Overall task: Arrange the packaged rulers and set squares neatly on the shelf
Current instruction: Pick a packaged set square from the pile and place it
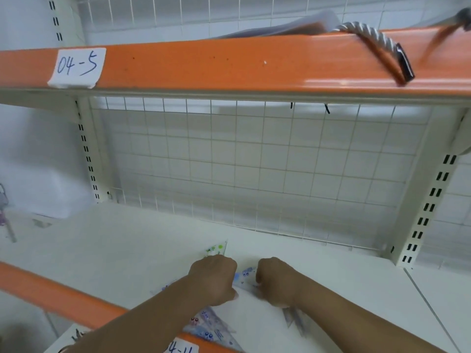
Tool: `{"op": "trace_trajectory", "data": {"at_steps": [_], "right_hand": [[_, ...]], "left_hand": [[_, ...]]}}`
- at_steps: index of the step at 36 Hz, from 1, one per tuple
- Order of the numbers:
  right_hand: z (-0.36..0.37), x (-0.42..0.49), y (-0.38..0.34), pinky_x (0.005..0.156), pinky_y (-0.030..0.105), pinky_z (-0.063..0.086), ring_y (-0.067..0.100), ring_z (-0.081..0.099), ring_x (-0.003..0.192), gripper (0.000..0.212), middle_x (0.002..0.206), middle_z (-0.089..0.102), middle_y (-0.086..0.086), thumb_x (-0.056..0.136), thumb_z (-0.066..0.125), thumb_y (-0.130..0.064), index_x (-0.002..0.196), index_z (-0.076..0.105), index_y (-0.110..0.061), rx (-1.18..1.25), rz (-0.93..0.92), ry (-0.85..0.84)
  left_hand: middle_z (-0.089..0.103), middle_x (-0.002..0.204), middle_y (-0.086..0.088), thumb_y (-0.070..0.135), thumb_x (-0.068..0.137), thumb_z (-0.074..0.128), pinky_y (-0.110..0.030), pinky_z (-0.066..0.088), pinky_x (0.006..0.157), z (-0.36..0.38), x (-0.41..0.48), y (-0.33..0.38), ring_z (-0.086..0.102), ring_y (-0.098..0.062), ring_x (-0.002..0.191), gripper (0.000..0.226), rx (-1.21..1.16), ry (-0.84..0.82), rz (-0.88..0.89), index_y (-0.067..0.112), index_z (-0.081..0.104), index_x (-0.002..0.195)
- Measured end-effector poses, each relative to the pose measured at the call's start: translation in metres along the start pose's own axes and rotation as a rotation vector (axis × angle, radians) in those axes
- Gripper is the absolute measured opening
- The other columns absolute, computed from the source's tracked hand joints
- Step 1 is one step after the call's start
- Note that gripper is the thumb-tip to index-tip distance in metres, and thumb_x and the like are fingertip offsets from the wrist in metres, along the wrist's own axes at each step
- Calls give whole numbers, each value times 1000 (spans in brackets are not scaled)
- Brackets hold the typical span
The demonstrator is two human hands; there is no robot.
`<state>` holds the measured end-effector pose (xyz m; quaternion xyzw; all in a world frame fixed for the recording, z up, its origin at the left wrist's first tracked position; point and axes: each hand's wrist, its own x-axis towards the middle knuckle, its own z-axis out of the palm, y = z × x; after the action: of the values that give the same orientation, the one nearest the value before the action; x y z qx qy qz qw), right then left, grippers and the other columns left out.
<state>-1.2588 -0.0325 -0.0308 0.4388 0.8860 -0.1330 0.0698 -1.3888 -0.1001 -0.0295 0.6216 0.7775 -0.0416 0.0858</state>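
Shelf: white deck with a wire-grid back, mostly bare. Packaged set squares lie loose near the orange front lip, corners pointing different ways, some reaching over it. Left hand and right hand sit knuckles-up on the pile, fingers curled under; whether they pinch or merely press cannot be told. Recommendation: align the packet edges first, then slide the stack back, parallel to the lip.

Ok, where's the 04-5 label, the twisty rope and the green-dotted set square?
04-5 label (77,66): head view, paper's middle.
twisted rope (369,34): head view, its curved top.
set square packet (218,248): head view, its far tip.
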Motion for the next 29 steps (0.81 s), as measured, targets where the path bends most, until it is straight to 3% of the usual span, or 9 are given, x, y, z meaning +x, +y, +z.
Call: {"op": "trace_trajectory", "data": {"at_steps": [3,5,7,11,17,19,22,24,29], "right_hand": [[-6,2,4,60,19,37,16,43,68,20,73,44,5,89,45,-5,70,50,-7,75,3,12],[-12,0,8,63,15,41,12,47,75,20,89,57,8,89,46,-2,86,65,-6,205,-33,27],[-18,-3,13,60,9,40,10,50,78,25,93,56,-2,89,45,2,98,65,-11,340,-54,32],[-23,-6,21,54,9,38,8,48,67,33,76,51,-9,86,47,2,72,53,-27,504,-73,26],[-21,-10,27,49,11,35,4,43,59,25,74,48,-7,88,54,-2,77,50,-24,701,-73,103],[-21,-12,26,54,10,37,5,45,64,20,82,49,-8,85,65,-14,91,50,-25,629,-69,164],[-20,-18,24,76,14,43,7,50,89,57,114,48,-5,80,74,-32,127,44,-23,365,-102,212],[-18,-21,20,91,24,45,12,51,108,68,127,43,-3,80,72,-35,137,38,-20,205,-107,260],[-9,-24,13,74,30,47,16,48,83,32,105,44,-1,83,66,-32,106,51,-15,57,-86,343]], "left_hand": [[55,129,-4,36,90,63,-33,43,94,0,-2,1,55,-23,117,47,-13,6,5,14,52,130],[54,130,-4,35,90,62,-33,43,94,0,-2,2,54,-23,118,47,-17,18,8,14,50,131],[54,129,-4,35,91,62,-33,43,92,0,-3,3,54,-23,117,47,-12,42,7,15,49,130],[51,128,-3,36,89,64,-34,44,91,-2,-4,4,53,-22,117,48,-50,122,-9,18,47,130],[63,113,-3,39,93,58,-27,41,78,-6,-8,5,59,-22,105,29,-50,141,-16,17,60,112],[64,111,-4,41,92,59,-27,39,75,-8,-8,6,61,-22,103,31,-40,132,-31,17,61,110],[64,109,-3,42,91,60,-26,37,73,-9,-7,8,61,-22,101,27,-42,157,-37,17,61,102],[64,108,-4,42,91,59,-26,37,72,-10,-6,9,61,-23,100,24,-34,175,-32,18,59,97],[64,107,-3,42,91,58,-25,37,71,-10,-4,10,62,-22,99,30,-18,206,0,16,62,106]]}}
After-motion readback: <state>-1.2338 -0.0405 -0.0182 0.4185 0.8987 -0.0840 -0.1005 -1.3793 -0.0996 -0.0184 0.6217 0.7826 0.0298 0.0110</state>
